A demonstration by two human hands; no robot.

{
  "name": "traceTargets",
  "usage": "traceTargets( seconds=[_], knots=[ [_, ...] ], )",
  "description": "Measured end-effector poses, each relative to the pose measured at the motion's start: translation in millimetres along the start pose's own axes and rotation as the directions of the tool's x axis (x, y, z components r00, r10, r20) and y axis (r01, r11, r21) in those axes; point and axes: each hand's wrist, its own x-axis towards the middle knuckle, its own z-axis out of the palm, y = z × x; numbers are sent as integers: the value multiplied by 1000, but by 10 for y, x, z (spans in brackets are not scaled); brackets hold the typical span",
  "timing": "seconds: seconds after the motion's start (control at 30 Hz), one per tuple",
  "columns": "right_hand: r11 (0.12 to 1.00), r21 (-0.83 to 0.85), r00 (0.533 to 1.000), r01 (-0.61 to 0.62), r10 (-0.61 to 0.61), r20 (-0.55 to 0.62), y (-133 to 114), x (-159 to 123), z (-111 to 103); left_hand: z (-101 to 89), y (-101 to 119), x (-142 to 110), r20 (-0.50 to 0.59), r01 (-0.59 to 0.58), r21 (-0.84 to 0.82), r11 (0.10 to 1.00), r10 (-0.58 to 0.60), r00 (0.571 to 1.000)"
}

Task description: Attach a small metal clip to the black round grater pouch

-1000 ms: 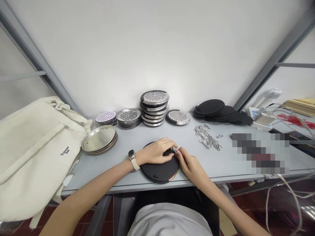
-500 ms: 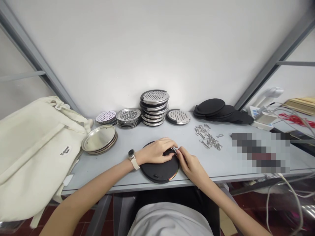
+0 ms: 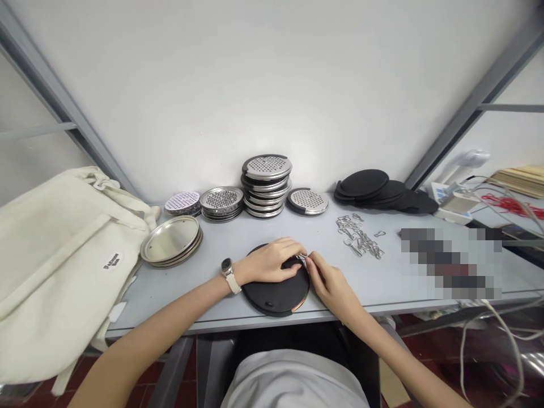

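A round black disc (image 3: 276, 296) lies at the table's front edge, a coloured strip showing on its lower right rim. My left hand (image 3: 272, 262) rests over the disc's upper part, thumb and fingers pinched round its right-hand edge. Between the two hands, a small metal clip (image 3: 302, 258) shows at that edge, mostly covered by fingertips. The thumb and forefinger of my right hand (image 3: 331, 283) are closed on the clip. Several loose metal clips (image 3: 361, 241) lie in a pile to the right of my hands.
Along the wall stand a tall stack of perforated metal discs (image 3: 268, 168), lower stacks of grater discs (image 3: 221, 198), and a single perforated disc (image 3: 310, 201). Plain metal discs (image 3: 172, 241) sit at left beside a cream bag (image 3: 63, 255). Black discs (image 3: 365, 184) lie at back right, near cables.
My right fingertips have shifted very slightly at the clip. My left hand and the black disc stay where they were.
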Motion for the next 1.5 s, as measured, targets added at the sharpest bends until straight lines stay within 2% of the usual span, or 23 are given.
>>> traceTargets(
  seconds=[0.33, 0.73, 1.07, 1.5],
  knots=[
    [996, -83, 999, 26, -23, 44, -3, 0, -6, 6, -16, -4, 4, -4, 4, 1000, 4, 1000],
    [999, 29, 1000, -26, 25, 17, -1, -8, 7, 10, -14, -2, -11, 3, -6, 1000, -3, 1000],
    [998, 50, 999, -35, 35, -7, 6, -17, -7, 9, -5, 3, -3, 4, -12, 1000, -4, 1000],
    [998, -59, 999, -2, 4, 37, 2, -7, 8, 9, -11, 2, -13, 7, 6, 1000, -7, 1000]
  ],
)
